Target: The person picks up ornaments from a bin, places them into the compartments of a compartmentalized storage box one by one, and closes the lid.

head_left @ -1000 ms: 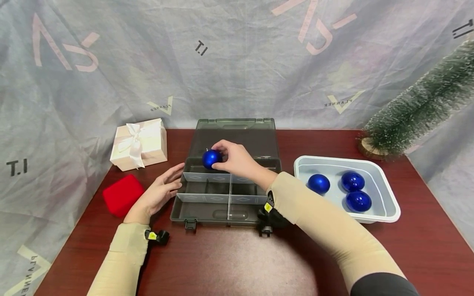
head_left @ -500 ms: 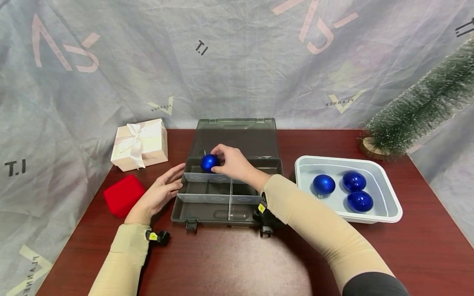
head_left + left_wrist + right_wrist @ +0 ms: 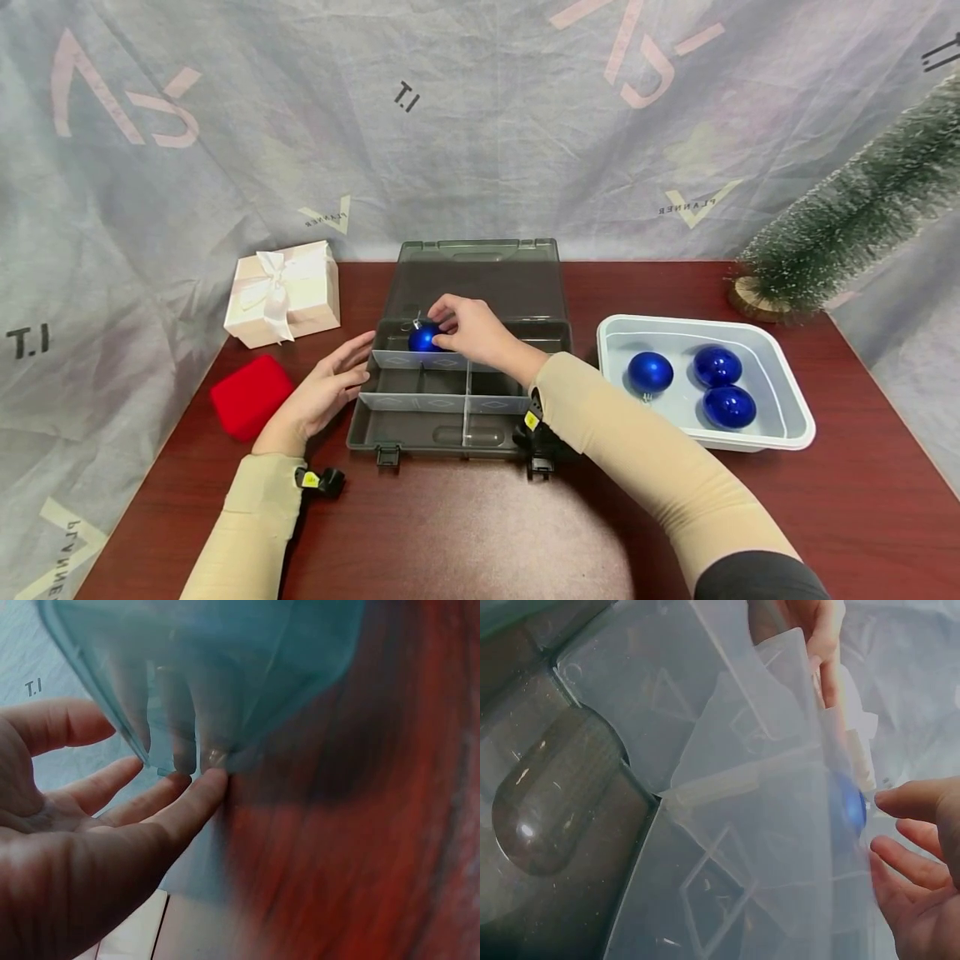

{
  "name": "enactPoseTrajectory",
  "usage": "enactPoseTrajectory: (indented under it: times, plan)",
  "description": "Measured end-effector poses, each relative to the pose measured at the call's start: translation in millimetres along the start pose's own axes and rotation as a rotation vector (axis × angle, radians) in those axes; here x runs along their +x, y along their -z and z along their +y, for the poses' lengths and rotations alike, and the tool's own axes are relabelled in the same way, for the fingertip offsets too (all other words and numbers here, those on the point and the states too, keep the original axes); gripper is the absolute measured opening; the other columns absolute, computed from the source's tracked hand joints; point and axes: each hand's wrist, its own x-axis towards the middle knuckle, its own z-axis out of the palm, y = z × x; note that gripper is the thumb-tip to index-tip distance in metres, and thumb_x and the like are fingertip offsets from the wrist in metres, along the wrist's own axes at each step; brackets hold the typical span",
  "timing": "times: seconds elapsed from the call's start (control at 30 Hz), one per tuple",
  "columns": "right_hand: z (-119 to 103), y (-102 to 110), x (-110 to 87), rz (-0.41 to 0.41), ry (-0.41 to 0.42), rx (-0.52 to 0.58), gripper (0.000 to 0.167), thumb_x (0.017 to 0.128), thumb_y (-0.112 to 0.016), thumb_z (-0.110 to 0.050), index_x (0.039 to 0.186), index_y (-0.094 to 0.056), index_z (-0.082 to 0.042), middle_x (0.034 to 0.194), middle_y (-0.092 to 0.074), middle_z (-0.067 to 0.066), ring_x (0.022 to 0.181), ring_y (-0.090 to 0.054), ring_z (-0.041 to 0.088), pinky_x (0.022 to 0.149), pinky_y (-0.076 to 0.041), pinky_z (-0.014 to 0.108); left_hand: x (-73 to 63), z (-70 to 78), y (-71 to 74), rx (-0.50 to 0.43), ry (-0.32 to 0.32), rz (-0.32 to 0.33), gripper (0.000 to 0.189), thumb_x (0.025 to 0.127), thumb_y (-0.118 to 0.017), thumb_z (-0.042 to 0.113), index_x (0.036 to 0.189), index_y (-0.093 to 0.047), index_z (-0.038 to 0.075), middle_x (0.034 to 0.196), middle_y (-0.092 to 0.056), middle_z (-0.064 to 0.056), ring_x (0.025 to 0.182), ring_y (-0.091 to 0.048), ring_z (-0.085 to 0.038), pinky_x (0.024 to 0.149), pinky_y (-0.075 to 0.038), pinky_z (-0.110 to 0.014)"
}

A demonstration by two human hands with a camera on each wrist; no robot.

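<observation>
A matte blue Christmas ball (image 3: 424, 337) sits in the back left compartment of a grey translucent organizer case (image 3: 420, 381), its metal cap and loop upward. The right hand (image 3: 480, 332) is at the ball's right side, thumb and fingers spread. In the right wrist view, those fingertips stand just off the ball (image 3: 853, 804), which is partly hidden behind clear dividers. The left hand (image 3: 324, 390) rests its extended fingers against the case's left side. The left wrist view shows that hand (image 3: 112, 817) with several fingertips at the case wall (image 3: 262, 682).
To the right, a white tub (image 3: 797, 417) holds three blue balls (image 3: 650, 372). Behind it stands a frosted artificial tree (image 3: 832, 225) on a wooden base. A white gift box (image 3: 285, 292) and a red box (image 3: 251, 396) are at the left. The case lid (image 3: 477, 279) lies open backward.
The blue ball has moved left and down into the back left compartment, and the right hand's fingers have loosened from it. The left hand has stayed at the case's side.
</observation>
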Motion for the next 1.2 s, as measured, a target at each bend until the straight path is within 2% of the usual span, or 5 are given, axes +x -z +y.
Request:
enactPoseTrajectory:
  times: [0.3,0.5,0.73,1.03,1.2]
  plan:
    - [-8,23,-21.4,0.053,0.073,0.069,0.023,0.098,-0.069,-0.014,0.12,-0.067,-0.007,0.111,-0.07,0.004,0.101,-0.066,0.016,0.087,-0.052,0.035,-0.3,1.2,-1.5,0.0,0.005,0.0,0.067,0.102,-0.042,-0.005,0.163,-0.017,0.007,0.168,-0.012,-0.019,0.152,-0.009,-0.04,0.116,-0.013,-0.064]
    - [-20,50,-55.9,0.085,0.131,0.161,0.022,0.1,-0.067,-0.015,0.12,-0.067,-0.009,0.114,-0.07,0.007,0.104,-0.065,0.014,0.088,-0.053,0.036,-0.2,0.9,-1.2,0.012,0.002,-0.009,0.068,0.102,-0.043,-0.004,0.163,-0.017,0.007,0.168,-0.011,-0.019,0.152,-0.006,-0.04,0.116,-0.01,-0.066]
    - [-26,82,-100.5,0.151,0.169,0.218,0.023,0.097,-0.07,-0.01,0.121,-0.068,-0.007,0.115,-0.07,0.004,0.108,-0.065,0.018,0.087,-0.055,0.034,-2.1,0.7,0.9,0.032,-0.004,-0.009,0.068,0.102,-0.045,-0.003,0.164,-0.018,0.009,0.168,-0.011,-0.019,0.153,-0.006,-0.04,0.116,-0.01,-0.067]
    - [-11,116,-149.6,0.212,0.243,0.176,0.032,0.096,-0.068,0.0,0.127,-0.065,-0.007,0.125,-0.068,0.005,0.115,-0.064,0.023,0.091,-0.053,0.028,-2.5,0.0,1.6,0.026,-0.012,-0.009,0.068,0.102,-0.045,-0.003,0.163,-0.018,0.007,0.168,-0.012,-0.019,0.153,-0.006,-0.04,0.116,-0.009,-0.067]
    - [0,133,-175.8,0.237,0.273,0.162,0.039,0.094,-0.066,0.009,0.131,-0.064,-0.004,0.129,-0.066,0.012,0.118,-0.062,0.021,0.093,-0.052,0.028,-1.4,-0.3,1.3,0.023,-0.017,-0.012,0.068,0.102,-0.045,-0.004,0.163,-0.018,0.006,0.168,-0.012,-0.019,0.152,-0.007,-0.039,0.116,-0.01,-0.066]
